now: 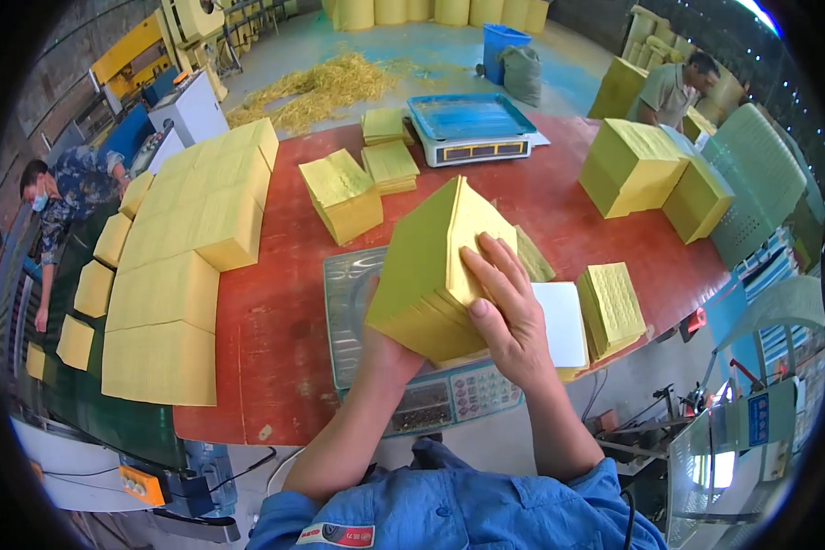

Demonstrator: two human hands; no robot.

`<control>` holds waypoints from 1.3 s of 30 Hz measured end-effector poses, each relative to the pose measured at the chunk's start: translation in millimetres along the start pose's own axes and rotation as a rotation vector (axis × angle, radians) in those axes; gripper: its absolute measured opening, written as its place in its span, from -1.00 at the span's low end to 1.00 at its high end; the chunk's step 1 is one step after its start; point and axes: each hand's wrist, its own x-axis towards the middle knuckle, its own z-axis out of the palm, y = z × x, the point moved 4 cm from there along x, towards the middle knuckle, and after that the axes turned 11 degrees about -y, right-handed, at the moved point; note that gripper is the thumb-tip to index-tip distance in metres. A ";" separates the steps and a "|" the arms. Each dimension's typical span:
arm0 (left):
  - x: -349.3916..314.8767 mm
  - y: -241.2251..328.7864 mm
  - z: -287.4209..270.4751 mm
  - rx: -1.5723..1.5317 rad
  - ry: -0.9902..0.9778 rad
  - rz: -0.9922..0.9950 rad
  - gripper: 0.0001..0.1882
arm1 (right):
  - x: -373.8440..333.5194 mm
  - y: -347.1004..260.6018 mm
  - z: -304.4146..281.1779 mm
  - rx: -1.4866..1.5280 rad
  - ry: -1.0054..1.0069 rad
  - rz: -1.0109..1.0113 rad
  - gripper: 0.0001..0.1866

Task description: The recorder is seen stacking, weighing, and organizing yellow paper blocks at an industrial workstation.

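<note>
A thick block-shaped stack of yellow paper (pixel 412 266) is tilted between my two hands above a scale with a keypad (pixel 344 302). My left hand (pixel 392 353) supports its lower left side, most of those fingers hidden behind the paper. On the right face, my right hand (pixel 509 307) presses with its fingers together and the thumb near the lower edge. Just right of that hand are a white sheet (pixel 561 323) on yellow paper and a smaller yellow stack (pixel 611 310). Part of another yellow piece (pixel 533 257) shows behind my right fingers.
Rows of yellow stacks (pixel 179 215) line the red table's (pixel 275 321) left side. Beyond my hands stand loose stacks (pixel 341 194) and a blue-topped scale (pixel 472 117). Larger stacks (pixel 632 170) sit far right. One person (pixel 78 192) works by a green conveyor (pixel 82 403), another (pixel 674 92) at back right.
</note>
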 end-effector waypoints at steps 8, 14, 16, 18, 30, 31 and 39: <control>-45.0 -2.2 -29.6 -0.160 0.232 0.016 -0.37 | 14.9 7.5 17.1 -0.200 -0.188 -0.074 -0.50; -98.2 31.2 -27.8 0.093 0.409 0.007 -0.44 | 10.1 -13.7 32.5 -0.430 -0.212 -0.048 -0.48; -99.0 51.6 -32.1 0.118 0.381 0.051 -0.44 | 12.2 -18.8 38.5 -0.498 -0.219 -0.041 -0.52; -103.6 76.0 -36.4 0.158 0.310 0.087 -0.44 | 14.8 -26.8 45.3 -0.499 -0.229 -0.026 -0.52; -122.7 269.4 -45.6 0.626 0.148 0.179 -0.54 | 65.2 -158.8 185.9 -0.242 -0.174 -0.263 -0.57; -119.3 288.5 -50.4 0.728 0.155 0.202 -0.54 | 83.8 -163.0 211.1 -0.212 -0.212 -0.304 -0.56; -31.7 394.2 -141.1 1.731 0.253 0.233 -0.65 | 238.1 -84.8 366.5 -0.105 -0.202 -0.326 -0.60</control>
